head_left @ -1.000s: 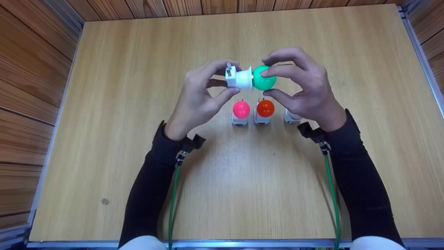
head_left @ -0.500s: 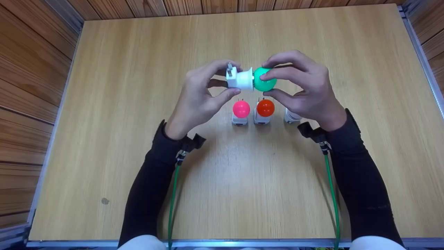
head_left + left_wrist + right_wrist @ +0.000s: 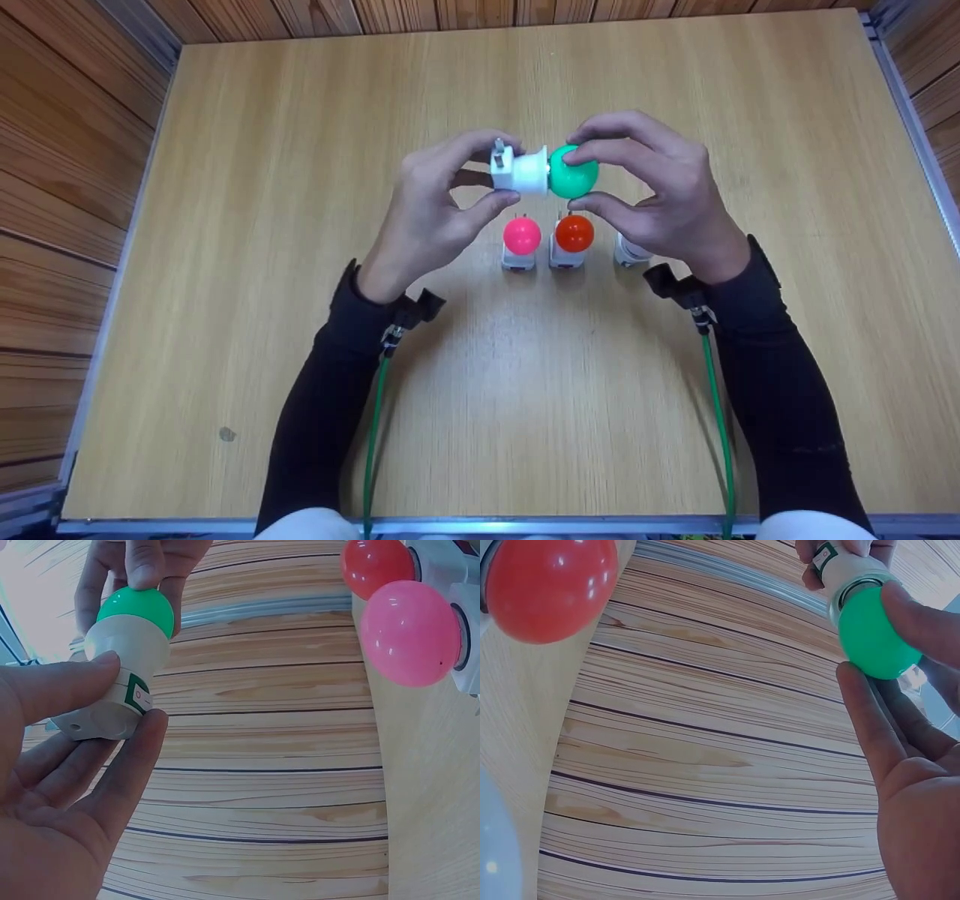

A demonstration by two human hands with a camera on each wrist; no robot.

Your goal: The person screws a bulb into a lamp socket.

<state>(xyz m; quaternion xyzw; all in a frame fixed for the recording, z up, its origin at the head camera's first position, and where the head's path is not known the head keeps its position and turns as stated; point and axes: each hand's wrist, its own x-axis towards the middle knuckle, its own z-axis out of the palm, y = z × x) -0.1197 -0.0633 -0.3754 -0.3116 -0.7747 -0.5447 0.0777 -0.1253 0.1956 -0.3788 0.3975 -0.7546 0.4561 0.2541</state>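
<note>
Above the table, my left hand (image 3: 439, 202) grips a white plug-in lamp socket (image 3: 529, 172) between thumb and fingers. The plug prongs point up and away on its left end. My right hand (image 3: 652, 176) pinches a green round bulb (image 3: 574, 172) by thumb and fingertips. The bulb's base sits in the socket's mouth, with a narrow strip of its neck showing between, as the right wrist view shows. In the left wrist view a green-and-white label (image 3: 138, 694) marks the socket's side.
On the wooden table (image 3: 525, 420) behind the wrists stand a pink bulb (image 3: 522, 236) and a red bulb (image 3: 574, 233), each in a white plug-in socket. Another white socket (image 3: 630, 252) is partly hidden by the right hand. Green cables (image 3: 376, 435) run from both wrist cameras to the front edge.
The socket and bulb have shifted very slightly to the right, and the right hand's fingers have moved a little on the green bulb. Both hands keep their holds.
</note>
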